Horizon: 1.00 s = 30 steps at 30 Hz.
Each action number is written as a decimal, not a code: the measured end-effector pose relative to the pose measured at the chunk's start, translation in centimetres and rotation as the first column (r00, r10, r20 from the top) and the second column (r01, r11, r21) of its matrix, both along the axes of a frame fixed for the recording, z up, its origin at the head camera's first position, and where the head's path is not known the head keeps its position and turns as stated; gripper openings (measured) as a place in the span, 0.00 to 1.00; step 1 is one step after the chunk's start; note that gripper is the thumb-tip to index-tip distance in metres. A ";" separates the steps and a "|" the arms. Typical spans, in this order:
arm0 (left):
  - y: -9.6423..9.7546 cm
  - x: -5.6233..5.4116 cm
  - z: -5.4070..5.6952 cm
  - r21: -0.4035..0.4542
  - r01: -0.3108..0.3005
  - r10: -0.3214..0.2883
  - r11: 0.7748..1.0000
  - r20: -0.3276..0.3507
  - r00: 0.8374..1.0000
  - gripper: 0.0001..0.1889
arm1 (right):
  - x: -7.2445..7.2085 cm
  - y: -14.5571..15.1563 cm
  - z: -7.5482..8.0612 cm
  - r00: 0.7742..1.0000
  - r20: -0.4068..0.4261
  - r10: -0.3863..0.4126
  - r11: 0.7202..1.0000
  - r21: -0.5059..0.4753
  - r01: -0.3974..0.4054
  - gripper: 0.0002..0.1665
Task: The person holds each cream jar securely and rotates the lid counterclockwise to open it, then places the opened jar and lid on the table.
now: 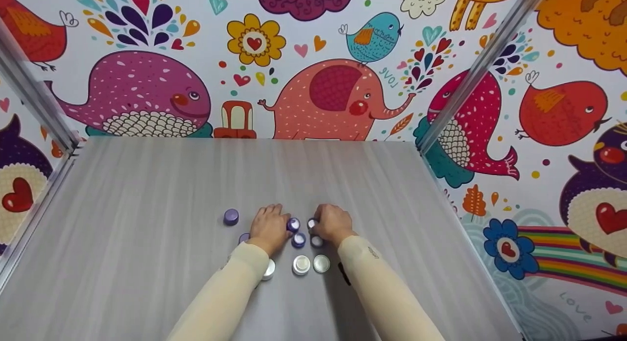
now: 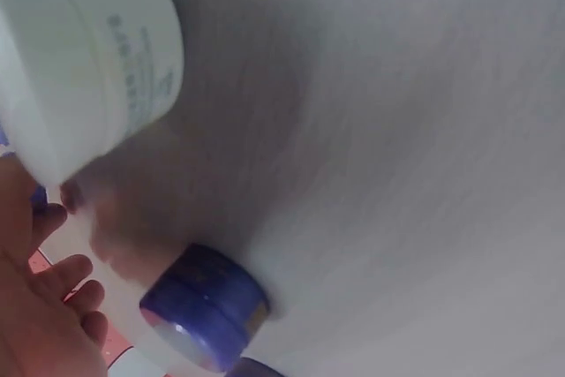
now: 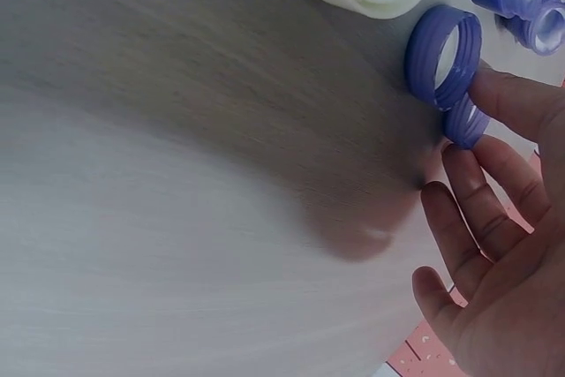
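Observation:
My left hand (image 1: pixel 269 227) holds a small open purple jar (image 1: pixel 293 225) at its side, between thumb and fingers. A second open purple jar (image 1: pixel 299 240) stands just nearer to me. My right hand (image 1: pixel 334 221) pinches a purple lid (image 3: pixel 466 123) between thumb and fingertips, its hollow side showing. Another purple lid (image 3: pixel 444 57) lies right beside it, overlapping it in the right wrist view. Under the left wrist sits a purple jar (image 1: pixel 244 238), partly hidden by the hand. The left wrist view shows a white jar (image 2: pixel 124 59) close to the camera and a purple jar (image 2: pixel 205 306).
Farther left stands a capped purple jar (image 1: pixel 231 217). Nearer to me are an open white jar (image 1: pixel 301 265), a white lid (image 1: pixel 321 263) and a white jar (image 1: pixel 268 270) partly behind the left sleeve. A dark object (image 1: pixel 345 273) shows beside the right sleeve. Printed walls border the grey table (image 1: pixel 147 194).

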<state>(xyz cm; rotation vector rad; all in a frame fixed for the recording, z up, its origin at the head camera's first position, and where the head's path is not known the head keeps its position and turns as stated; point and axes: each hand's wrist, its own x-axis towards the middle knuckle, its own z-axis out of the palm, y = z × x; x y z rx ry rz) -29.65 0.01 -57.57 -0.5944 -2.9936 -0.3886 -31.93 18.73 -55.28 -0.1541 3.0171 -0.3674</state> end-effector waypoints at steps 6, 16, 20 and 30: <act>0.2 -0.2 -0.3 -0.005 -0.005 0.005 1.000 -0.032 0.999 0.23 | 0.1 -0.1 0.3 1.000 0.010 -0.004 1.000 -0.003 0.004 0.15; 0.3 -0.3 -0.3 -0.017 -0.024 0.024 1.000 0.015 1.000 0.24 | 0.2 -0.1 0.4 1.000 0.014 0.001 1.000 -0.004 0.000 0.16; 0.3 -0.2 -0.3 -0.009 -0.030 0.030 1.000 0.021 0.999 0.24 | 0.3 0.0 0.5 1.000 0.014 0.005 1.000 -0.005 -0.005 0.16; 0.2 -0.2 -0.2 -0.017 -0.020 0.021 1.000 0.026 0.999 0.24 | 0.2 0.1 0.4 1.000 0.002 0.008 1.000 0.001 -0.008 0.16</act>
